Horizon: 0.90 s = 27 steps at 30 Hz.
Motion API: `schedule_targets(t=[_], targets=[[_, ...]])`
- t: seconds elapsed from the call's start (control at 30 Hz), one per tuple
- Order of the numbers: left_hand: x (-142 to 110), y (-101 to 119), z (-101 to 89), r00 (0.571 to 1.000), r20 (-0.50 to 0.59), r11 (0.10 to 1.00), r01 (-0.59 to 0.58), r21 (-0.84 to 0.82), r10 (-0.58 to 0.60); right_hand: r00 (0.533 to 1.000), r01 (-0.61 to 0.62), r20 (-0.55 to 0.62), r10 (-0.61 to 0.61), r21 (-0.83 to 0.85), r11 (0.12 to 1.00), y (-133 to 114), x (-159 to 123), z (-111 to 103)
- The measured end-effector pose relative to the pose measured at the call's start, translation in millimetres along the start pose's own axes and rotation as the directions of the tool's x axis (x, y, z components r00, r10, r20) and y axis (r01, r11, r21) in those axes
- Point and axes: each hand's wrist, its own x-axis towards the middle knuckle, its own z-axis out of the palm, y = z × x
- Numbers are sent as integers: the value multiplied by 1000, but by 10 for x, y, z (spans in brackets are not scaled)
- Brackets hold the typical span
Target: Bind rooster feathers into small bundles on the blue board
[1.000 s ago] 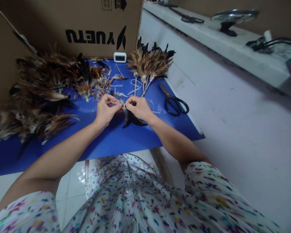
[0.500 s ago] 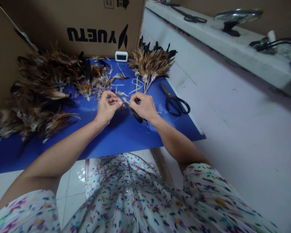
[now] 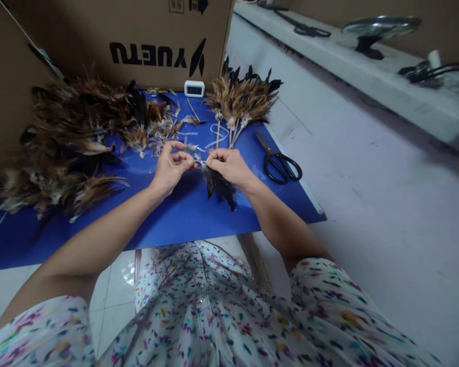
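Observation:
My left hand point(image 3: 173, 167) is closed in a thumb-and-finger pinch on one end of a thin white string point(image 3: 201, 162). Opposite it, my right hand point(image 3: 229, 165) pinches the string's other side, a short gap away. A small bunch of dark feathers point(image 3: 220, 187) hangs from between the hands, tips pointing toward me and pale quill ends up at the string. Whether the right fingers also grip the quills is hidden. More white strips point(image 3: 219, 135) lie on the blue table point(image 3: 160, 219) just beyond.
Loose brown feathers point(image 3: 80, 117) are heaped at the left. Finished-looking feather bunches on sticks point(image 3: 245, 97) lie at the back right, near black-handled scissors point(image 3: 281, 165). A small white digital timer point(image 3: 194, 89) stands before a cardboard box point(image 3: 149, 30). A wall ledge point(image 3: 367, 66) runs along the right.
The dark feathers have spread into view below my right hand, where they were mostly covered before. The white string now shows stretched between my fingers. The view has shifted slightly.

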Motion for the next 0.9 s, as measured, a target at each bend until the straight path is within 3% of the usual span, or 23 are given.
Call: schedule_targets(t=[0.1,0.2,0.3,0.47,0.63,0.77,0.9], targets=[[-8,29,-43,984,70,957,-177,231,165,994,-106,49,101,112,988,-1,20,-6],[-18,72,-80,918,214,791,-397,465,335,986,-155,94,139,187,970,3,33,-2],[-21,82,-108,860,331,655,-510,558,388,975,-192,154,160,223,956,9,32,23],[-20,70,-148,847,354,603,-531,595,396,954,-252,234,187,289,923,9,13,54],[-3,80,-173,822,381,544,-567,619,423,953,-264,243,183,363,894,65,70,-59],[18,113,-173,865,243,642,-490,589,438,983,-179,42,181,465,867,150,137,-148],[38,222,-145,911,65,734,-370,570,408,980,-186,3,201,383,905,147,137,-160]])
